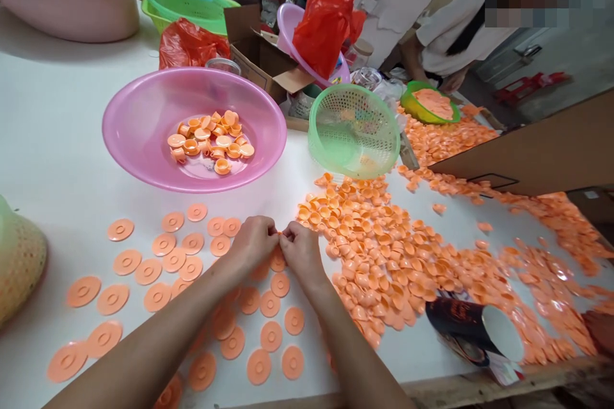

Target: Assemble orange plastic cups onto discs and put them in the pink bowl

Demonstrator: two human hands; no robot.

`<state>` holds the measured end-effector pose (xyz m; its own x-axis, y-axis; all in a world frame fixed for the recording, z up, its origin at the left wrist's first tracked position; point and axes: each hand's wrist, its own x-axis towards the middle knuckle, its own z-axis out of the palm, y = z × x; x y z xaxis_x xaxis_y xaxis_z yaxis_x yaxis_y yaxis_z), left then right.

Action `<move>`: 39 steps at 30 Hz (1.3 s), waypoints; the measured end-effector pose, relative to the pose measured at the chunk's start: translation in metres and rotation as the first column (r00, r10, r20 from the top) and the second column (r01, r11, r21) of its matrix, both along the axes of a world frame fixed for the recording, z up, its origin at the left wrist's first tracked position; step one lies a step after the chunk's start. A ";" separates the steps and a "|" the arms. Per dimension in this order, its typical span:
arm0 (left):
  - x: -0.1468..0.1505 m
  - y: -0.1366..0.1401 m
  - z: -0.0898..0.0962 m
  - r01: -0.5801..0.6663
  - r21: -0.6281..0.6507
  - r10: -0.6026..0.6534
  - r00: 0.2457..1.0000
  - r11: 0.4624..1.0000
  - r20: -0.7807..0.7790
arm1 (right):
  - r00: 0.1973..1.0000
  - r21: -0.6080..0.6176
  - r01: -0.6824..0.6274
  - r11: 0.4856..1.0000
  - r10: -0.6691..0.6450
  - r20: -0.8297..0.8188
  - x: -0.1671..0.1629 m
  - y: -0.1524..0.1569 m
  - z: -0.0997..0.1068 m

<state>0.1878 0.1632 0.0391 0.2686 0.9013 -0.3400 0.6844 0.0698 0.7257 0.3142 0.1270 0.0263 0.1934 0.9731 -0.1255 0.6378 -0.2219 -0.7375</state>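
Note:
My left hand (255, 241) and my right hand (302, 254) meet over the white table, their fingertips pinched together. A sliver of a small orange plastic piece (280, 234) shows between them; the fingers hide the rest. Flat orange discs (270, 303), each with a raised ring in the middle, lie spread under and around my forearms. To the right of my right hand is a heap of small orange plastic cups (378, 249). Beyond my hands, a pink basin (129, 147) contains several orange cup-shaped pieces (211, 137).
A green strainer basket (355, 121) leans behind the heap. A dark paper cup (460, 326) lies on its side at the right front. Farther back are a cardboard box (261, 54), red bags (326, 25) and a cardboard panel (537, 147). A person (451, 32) works at the back right.

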 end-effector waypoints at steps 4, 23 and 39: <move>0.001 -0.012 -0.001 -0.017 0.070 0.018 1.000 0.997 -0.017 | 0.999 0.010 0.002 1.000 -0.002 -0.037 0.000 -0.004 0.001; -0.065 -0.020 0.049 0.037 0.363 -0.084 0.990 0.931 0.115 | 0.998 0.015 -0.055 0.998 0.055 -0.036 0.036 -0.009 0.024; -0.023 -0.042 0.007 0.260 0.222 -0.253 0.966 0.940 -0.061 | 1.000 -0.079 -0.008 0.997 0.008 -0.006 0.004 -0.037 0.013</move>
<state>0.1648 0.1213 0.0457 0.4934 0.8572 -0.1475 0.6800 -0.2744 0.6800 0.3182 0.0895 0.0396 0.1847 0.9616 -0.2032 0.6358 -0.2745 -0.7214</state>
